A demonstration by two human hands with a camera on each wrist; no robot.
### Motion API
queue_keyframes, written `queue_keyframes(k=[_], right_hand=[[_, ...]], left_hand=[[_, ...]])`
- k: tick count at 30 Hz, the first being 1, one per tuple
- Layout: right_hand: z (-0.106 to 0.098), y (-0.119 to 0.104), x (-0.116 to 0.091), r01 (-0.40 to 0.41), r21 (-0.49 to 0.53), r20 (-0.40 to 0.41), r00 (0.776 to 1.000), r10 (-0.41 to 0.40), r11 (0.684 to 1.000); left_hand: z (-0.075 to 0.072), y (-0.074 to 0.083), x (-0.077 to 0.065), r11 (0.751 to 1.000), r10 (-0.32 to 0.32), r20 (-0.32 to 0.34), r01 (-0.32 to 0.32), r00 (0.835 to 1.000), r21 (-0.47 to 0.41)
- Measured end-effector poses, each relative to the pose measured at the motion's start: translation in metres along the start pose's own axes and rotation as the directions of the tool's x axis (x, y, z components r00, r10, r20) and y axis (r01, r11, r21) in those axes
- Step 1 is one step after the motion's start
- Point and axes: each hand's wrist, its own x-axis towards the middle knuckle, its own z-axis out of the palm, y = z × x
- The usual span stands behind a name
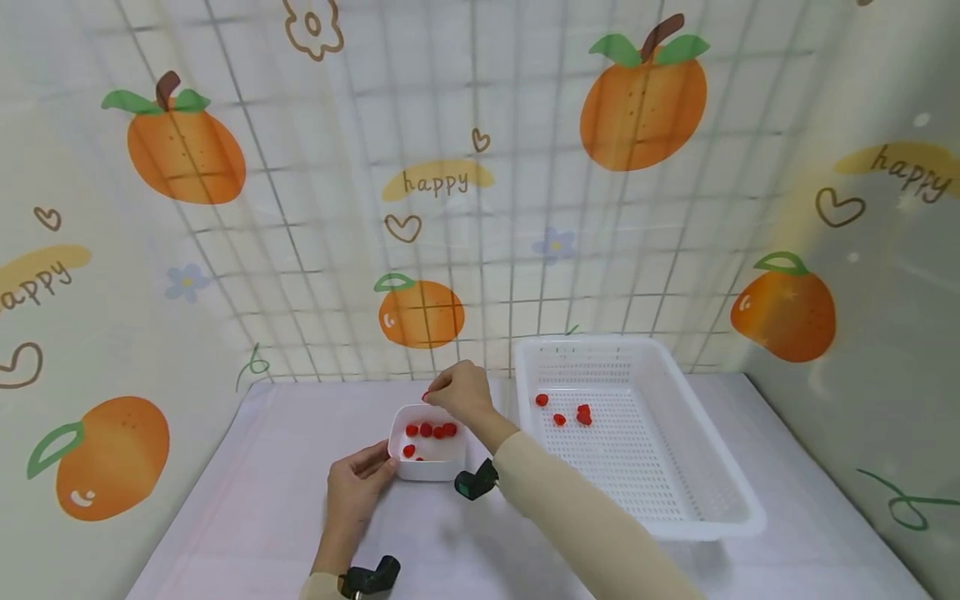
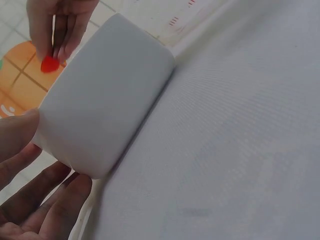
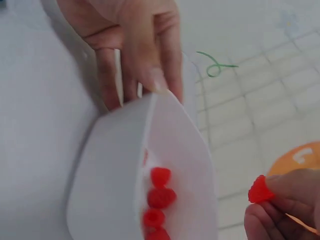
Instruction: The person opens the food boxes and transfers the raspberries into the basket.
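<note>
1. Running off the left edge, a yellow-backed word [image 1: 36, 285] on the printed backdrop [image 1: 300, 250] reads "appy", its first letter cut off.
2. The left hand [image 1: 354, 492] grips the near-left corner of a small white box [image 1: 431, 472] on the worktop [image 1: 247, 483]; its thumb lies over the rim and its fingers sit against the outer wall. A black device [image 1: 372, 577] sits at that wrist, above a sleeve cut off by the bottom edge.
3. Inside the white box lie red raspberries [image 1: 426, 430], most of them in a row; one near the front is almost hidden by the front wall, so the full count is uncertain.
4. Above the box, in the middle, a second printed word [image 1: 436, 182] reads "happy" in full.
5. The right hand [image 1: 463, 396] hovers over the box's far side, fingers and thumb clamped on one raspberry [image 3: 258, 190]; in the head view the hand hides nearly all of it.
6. To the right stands a slotted white basket [image 1: 660, 467] holding a few more berries [image 1: 559, 420]; two appear to touch, their edges hard to separate.
7. Near the right edge, another "happy" [image 1: 910, 173] slants, its yellow patch cut off.
</note>
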Motion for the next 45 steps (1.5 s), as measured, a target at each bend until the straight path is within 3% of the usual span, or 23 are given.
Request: queue_keyframes(k=[9,26,37,45], right_hand=[[-0.04,0.011,0.004,-0.051,0.097,-0.021,0.998,0.053,0.994],[-0.12,0.046,0.002,-0.163,0.258,-0.056,0.981,0.183,0.952],[-0.154,0.079,-0.003,-0.202,0.276,-0.084,0.969,0.233,0.94],[-0.164,0.109,-0.006,-0.277,0.267,-0.085,0.947,0.309,0.923]], left_hand=[[0.002,0.001,-0.001,0.999,-0.031,-0.022,0.031,0.999,0.017],[0.002,0.001,-0.003,0.999,-0.002,-0.023,0.003,1.0,0.04],[0.003,0.003,-0.003,0.999,-0.015,-0.021,0.016,1.0,0.04],[0.004,0.005,-0.006,0.999,-0.021,-0.016,0.021,1.0,0.029]])
